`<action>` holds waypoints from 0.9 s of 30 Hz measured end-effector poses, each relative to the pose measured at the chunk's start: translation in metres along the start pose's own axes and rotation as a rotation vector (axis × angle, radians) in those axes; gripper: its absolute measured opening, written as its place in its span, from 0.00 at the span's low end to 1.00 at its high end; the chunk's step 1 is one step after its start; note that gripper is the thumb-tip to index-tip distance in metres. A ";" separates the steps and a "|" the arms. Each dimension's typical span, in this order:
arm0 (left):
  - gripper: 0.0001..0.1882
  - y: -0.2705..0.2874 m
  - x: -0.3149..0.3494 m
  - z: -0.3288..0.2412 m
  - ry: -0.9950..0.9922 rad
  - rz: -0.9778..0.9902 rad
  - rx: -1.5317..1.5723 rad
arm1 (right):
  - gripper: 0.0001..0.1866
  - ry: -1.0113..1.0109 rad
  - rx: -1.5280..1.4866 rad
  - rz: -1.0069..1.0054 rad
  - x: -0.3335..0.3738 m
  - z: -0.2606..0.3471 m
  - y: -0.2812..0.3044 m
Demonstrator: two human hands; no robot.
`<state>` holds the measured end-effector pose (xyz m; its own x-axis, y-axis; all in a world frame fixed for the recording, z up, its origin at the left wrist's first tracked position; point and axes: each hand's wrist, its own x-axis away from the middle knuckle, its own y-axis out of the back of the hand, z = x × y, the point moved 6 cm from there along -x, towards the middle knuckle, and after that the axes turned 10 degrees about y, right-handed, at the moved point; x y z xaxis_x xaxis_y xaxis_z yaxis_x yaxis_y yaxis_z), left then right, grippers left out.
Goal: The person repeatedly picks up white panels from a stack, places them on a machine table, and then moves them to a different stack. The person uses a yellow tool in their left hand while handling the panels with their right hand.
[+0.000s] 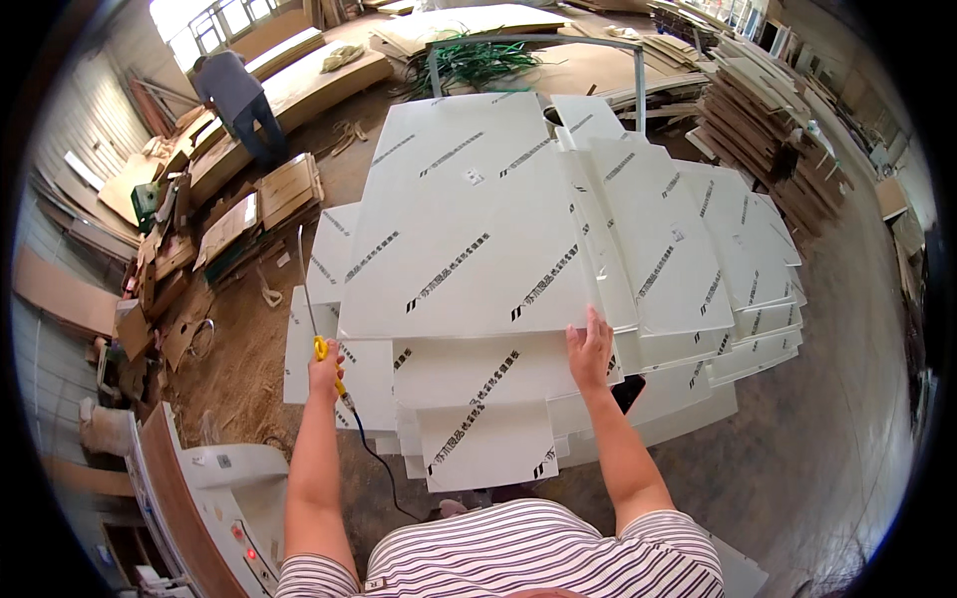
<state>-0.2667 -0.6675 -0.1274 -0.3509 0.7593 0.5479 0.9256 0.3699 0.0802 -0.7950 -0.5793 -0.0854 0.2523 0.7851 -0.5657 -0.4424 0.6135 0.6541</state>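
My left hand (324,377) is closed around the yellow handle of an air blow gun (320,348). Its long thin metal nozzle points away from me, and a dark hose (371,448) trails back from the handle towards my body. My right hand (590,351) lies with fingers stretched out on the near right edge of a large white panel (469,219) printed with dark diagonal markings. That panel tops a pile of similar white panels. Smaller panels (488,444) stick out below it on my side, and others (668,239) fan out to the right.
A dark flat object (628,393) lies on the panels beside my right forearm. At lower left stands a white machine (214,488) with lit red buttons. Stacked boards (768,130) rise at far right. A metal frame (641,90) stands behind the pile. Another person (239,95) bends over boards at far left.
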 end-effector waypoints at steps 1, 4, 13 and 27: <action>0.11 -0.011 -0.011 -0.006 0.011 0.021 0.020 | 0.25 0.003 0.022 -0.002 -0.001 0.001 0.001; 0.10 -0.022 -0.055 -0.009 -0.045 0.026 0.039 | 0.22 0.024 0.029 -0.011 -0.010 0.003 0.000; 0.11 0.001 -0.005 0.016 -0.109 0.134 0.096 | 0.23 0.029 0.120 -0.020 0.019 0.009 0.026; 0.09 0.231 0.201 0.084 -0.027 0.001 0.349 | 0.31 0.105 0.182 0.441 0.163 0.138 0.104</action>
<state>-0.1352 -0.3842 -0.0689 -0.3580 0.7722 0.5249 0.8235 0.5261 -0.2122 -0.6807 -0.3763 -0.0401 -0.0181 0.9665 -0.2561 -0.3272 0.2363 0.9149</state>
